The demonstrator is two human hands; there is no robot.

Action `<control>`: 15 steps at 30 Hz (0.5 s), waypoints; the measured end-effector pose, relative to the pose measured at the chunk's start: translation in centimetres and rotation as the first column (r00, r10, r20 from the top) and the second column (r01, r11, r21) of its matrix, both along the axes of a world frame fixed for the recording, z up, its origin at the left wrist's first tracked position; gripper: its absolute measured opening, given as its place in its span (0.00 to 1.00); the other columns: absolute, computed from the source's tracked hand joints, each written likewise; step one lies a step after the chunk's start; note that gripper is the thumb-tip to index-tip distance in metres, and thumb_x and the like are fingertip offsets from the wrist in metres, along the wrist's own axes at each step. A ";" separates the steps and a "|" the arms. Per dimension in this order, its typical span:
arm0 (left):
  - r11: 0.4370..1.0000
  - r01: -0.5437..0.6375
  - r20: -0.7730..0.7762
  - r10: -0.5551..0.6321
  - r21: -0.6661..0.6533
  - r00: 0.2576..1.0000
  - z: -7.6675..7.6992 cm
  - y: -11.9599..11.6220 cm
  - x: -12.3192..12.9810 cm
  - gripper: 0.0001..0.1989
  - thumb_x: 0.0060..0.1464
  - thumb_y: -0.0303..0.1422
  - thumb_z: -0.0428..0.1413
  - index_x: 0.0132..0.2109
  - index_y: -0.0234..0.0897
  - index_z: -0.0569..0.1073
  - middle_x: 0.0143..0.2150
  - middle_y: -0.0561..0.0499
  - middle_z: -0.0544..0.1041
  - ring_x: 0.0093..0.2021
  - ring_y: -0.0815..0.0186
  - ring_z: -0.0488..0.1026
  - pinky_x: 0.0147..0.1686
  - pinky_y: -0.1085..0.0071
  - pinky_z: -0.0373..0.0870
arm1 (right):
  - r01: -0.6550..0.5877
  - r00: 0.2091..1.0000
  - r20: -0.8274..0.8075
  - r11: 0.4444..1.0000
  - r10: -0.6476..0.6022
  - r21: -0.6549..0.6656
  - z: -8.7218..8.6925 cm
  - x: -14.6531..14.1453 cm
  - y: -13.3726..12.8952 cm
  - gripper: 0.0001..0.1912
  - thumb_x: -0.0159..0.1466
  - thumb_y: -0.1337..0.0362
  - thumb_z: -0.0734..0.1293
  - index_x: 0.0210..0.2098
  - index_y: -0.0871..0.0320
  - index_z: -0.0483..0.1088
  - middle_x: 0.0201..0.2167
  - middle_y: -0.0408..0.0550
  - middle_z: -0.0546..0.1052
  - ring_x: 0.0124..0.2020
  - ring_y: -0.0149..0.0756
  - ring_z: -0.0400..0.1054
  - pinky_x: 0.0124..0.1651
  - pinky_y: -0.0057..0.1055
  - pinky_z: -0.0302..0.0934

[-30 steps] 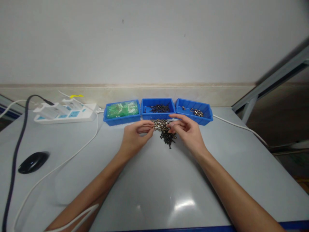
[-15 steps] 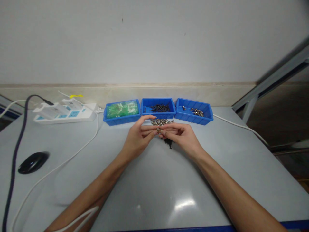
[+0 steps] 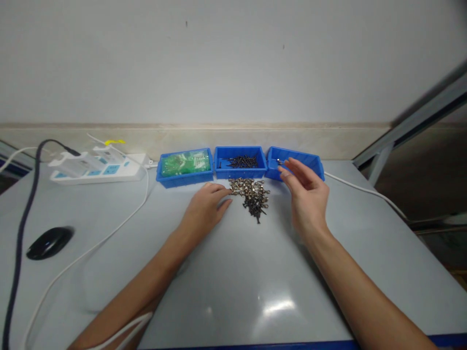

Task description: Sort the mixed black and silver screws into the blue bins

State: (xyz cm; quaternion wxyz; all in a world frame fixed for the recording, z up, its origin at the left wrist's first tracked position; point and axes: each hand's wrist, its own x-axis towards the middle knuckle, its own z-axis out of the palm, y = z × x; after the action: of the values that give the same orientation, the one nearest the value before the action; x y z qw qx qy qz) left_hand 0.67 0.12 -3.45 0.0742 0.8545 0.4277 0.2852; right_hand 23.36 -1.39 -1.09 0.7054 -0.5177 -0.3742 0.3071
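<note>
My left hand [image 3: 207, 205] rests at the left edge of a pile of small shiny metal pieces [image 3: 242, 186], fingertips touching its edge and thumb apart from the fingers. Dark screws [image 3: 254, 206] lie at the near side of the same pile. My right hand [image 3: 309, 197] is raised over the near side of the right blue bin [image 3: 315, 163], its thumb and fingers slightly apart. I make out nothing between them. A few silver pieces [image 3: 279, 162] show in that bin beyond the fingertips; the hand hides the rest of its contents.
The middle blue bin [image 3: 239, 174] holds dark screws [image 3: 243, 162]. In the left blue bin [image 3: 184, 181] lie green items in clear wrapping [image 3: 185, 163]. A white power strip [image 3: 105, 172], cables and a black mouse [image 3: 50, 243] are on the left. A wall stands behind.
My hands have parted from over the pile, where their fingertips met around a small metal piece. The right one moved right to the right bin; the left lowered to the pile's edge.
</note>
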 end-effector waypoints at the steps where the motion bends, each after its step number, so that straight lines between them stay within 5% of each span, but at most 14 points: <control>1: 1.000 0.001 -0.021 -0.001 -0.018 1.000 0.0 -0.1 0.1 0.07 0.60 0.28 0.59 0.45 0.36 0.79 0.43 0.44 0.82 0.45 0.57 0.77 0.48 0.59 0.76 | -0.007 1.000 -0.007 1.000 0.007 -0.003 -0.1 0.1 0.1 0.17 0.55 0.63 0.76 0.44 0.53 0.78 0.52 0.49 0.81 0.51 0.43 0.77 0.61 0.48 0.67; 8: 0.997 -0.064 0.005 0.065 -0.053 0.998 0.8 -0.4 0.3 0.05 0.55 0.23 0.58 0.36 0.37 0.77 0.35 0.47 0.81 0.37 0.60 0.78 0.41 0.64 0.76 | -0.187 0.982 -0.004 0.976 0.188 -0.112 0.4 -0.8 -0.5 0.14 0.56 0.62 0.75 0.43 0.54 0.78 0.44 0.50 0.83 0.40 0.39 0.79 0.50 0.43 0.73; 11: 0.989 -0.062 0.199 0.089 -0.137 0.976 1.1 -0.3 0.4 0.06 0.53 0.22 0.59 0.36 0.37 0.76 0.32 0.51 0.81 0.32 0.64 0.78 0.38 0.68 0.76 | -0.298 0.950 0.045 0.940 0.309 -0.167 0.4 -1.0 -0.6 0.13 0.57 0.61 0.74 0.41 0.56 0.78 0.40 0.50 0.84 0.36 0.37 0.79 0.45 0.38 0.74; 15: 0.949 0.030 0.502 0.139 -0.313 0.854 1.7 -0.4 0.8 0.05 0.54 0.30 0.62 0.38 0.37 0.74 0.34 0.50 0.82 0.34 0.65 0.81 0.39 0.70 0.79 | -0.437 0.874 0.107 0.862 0.475 -0.257 0.1 -1.2 -0.7 0.13 0.55 0.64 0.73 0.41 0.58 0.78 0.32 0.47 0.83 0.31 0.35 0.78 0.40 0.34 0.73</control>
State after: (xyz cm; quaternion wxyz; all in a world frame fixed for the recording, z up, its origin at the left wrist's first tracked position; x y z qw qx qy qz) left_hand 1.44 -0.30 -1.79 0.3115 0.7110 0.4555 0.4358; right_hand 22.15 -2.11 -1.01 0.5153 -0.5144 -0.5068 0.4615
